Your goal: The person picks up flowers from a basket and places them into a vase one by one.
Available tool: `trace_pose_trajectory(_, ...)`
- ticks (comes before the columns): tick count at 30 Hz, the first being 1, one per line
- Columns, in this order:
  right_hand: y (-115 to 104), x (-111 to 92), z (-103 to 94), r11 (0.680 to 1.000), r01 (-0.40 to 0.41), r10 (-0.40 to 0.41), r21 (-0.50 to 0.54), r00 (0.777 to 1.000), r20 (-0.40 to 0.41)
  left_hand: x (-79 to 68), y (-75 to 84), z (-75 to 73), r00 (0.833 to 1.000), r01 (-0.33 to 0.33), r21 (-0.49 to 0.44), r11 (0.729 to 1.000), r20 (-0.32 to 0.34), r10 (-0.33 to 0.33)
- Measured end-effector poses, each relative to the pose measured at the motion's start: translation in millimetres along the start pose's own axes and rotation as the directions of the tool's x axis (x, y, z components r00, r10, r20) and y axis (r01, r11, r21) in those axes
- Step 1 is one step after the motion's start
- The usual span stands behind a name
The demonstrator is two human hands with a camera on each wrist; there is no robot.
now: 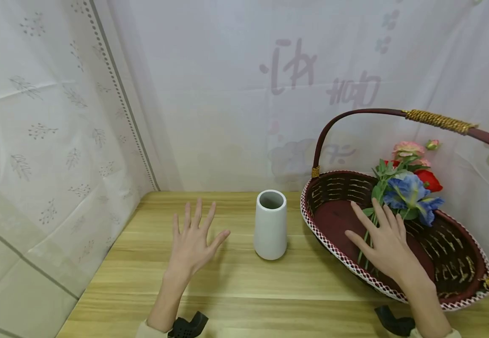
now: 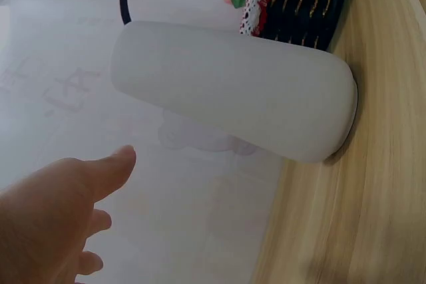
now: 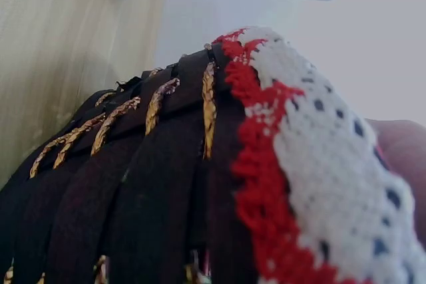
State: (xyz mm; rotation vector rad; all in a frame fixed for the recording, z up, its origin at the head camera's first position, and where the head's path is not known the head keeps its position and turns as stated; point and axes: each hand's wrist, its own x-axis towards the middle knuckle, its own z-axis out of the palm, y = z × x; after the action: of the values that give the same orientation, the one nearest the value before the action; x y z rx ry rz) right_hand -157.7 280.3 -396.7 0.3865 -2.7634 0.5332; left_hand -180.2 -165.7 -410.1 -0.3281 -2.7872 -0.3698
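A white vase (image 1: 271, 234) stands upright on the wooden table, its round mouth facing up. My left hand (image 1: 191, 246) is spread to the left of the vase, fingers straight and holding nothing. In the left wrist view the vase (image 2: 233, 88) lies across the picture, apart from the thumb. My right hand (image 1: 385, 246) is spread over the dark woven basket (image 1: 333, 244), palm down, above the flower stems. Artificial flowers (image 1: 411, 195) in blue, red and pink lie in the basket. In the right wrist view the basket's lace-trimmed rim (image 3: 326, 164) hides most of that hand.
The basket's tall arched handle (image 1: 362, 111), wrapped in gold cord, rises over its right side. Patterned white cloth (image 1: 210, 94) hangs behind the table and along the left. The wooden tabletop (image 1: 143, 267) stretches beneath both hands.
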Motion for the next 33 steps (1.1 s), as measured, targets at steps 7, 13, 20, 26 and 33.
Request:
trace_pose_trajectory(7, 1, 1, -3.4, 1.000, 0.013, -0.013, -0.012, 1.000, -0.016, 1.0, 2.1, -1.0, 1.000, -0.010, -0.040, 0.999, 0.016, 0.011)
trace_pose_trajectory(13, 2, 1, -5.6, 1.000, 0.008, -0.008, -0.015, 1.000, -0.015, 1.2, 5.4, -2.1, 1.000, -0.016, -0.079, 0.997, 0.025, 0.018)
trace_pose_trajectory(20, 3, 1, -10.6, 1.000, 0.013, -0.014, -0.009, 0.999, -0.033, 2.6, 6.1, -1.8, 0.999, -0.022, -0.131, 0.991, 0.025, 0.026)
trace_pose_trajectory(26, 6, 2, -16.4, 1.000, 0.024, -0.024, -0.005, 0.997, -0.069, 3.6, 7.1, -0.7, 0.999, -0.032, -0.149, 0.988, 0.031, 0.037)
trace_pose_trajectory(33, 12, 3, -21.1, 1.000, 0.025, -0.023, 0.012, 0.994, -0.109, 6.1, 9.9, -0.6, 0.999, -0.038, -0.176, 0.984, 0.028, 0.044)
